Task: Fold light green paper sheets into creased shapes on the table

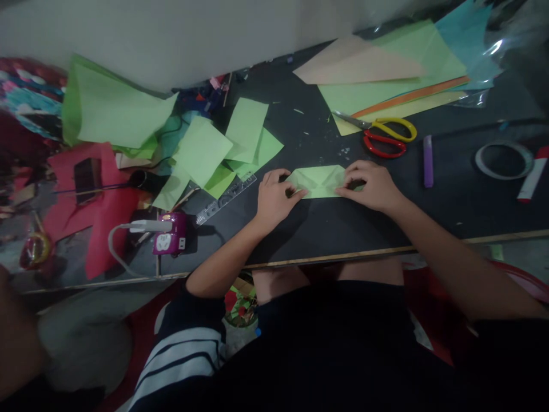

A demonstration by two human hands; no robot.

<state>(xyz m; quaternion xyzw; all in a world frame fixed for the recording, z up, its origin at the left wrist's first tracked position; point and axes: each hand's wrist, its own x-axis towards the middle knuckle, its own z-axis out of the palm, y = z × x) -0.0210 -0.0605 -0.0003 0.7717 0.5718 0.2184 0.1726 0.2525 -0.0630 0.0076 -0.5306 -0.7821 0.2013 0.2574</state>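
A small sheet of light green paper (319, 176), folded into a long shape with slanted corners and crease lines, lies on the dark tabletop in front of me. My left hand (277, 194) pinches its left end between thumb and fingers. At the opposite end, my right hand (369, 184) grips the paper the same way. A clear ruler (227, 197) lies just left of my left hand. Beyond my right hand rest scissors (388, 136) with one yellow and one red handle, and a purple capped stick (428, 161) lies to the right of them.
Green paper pieces (203, 150) and a purple power adapter (169, 233) with a white cable are on the left, near red paper (107, 206). Coloured sheets (386, 63) lie at the back right. A tape roll (480, 163) and a marker (532, 174) sit far right.
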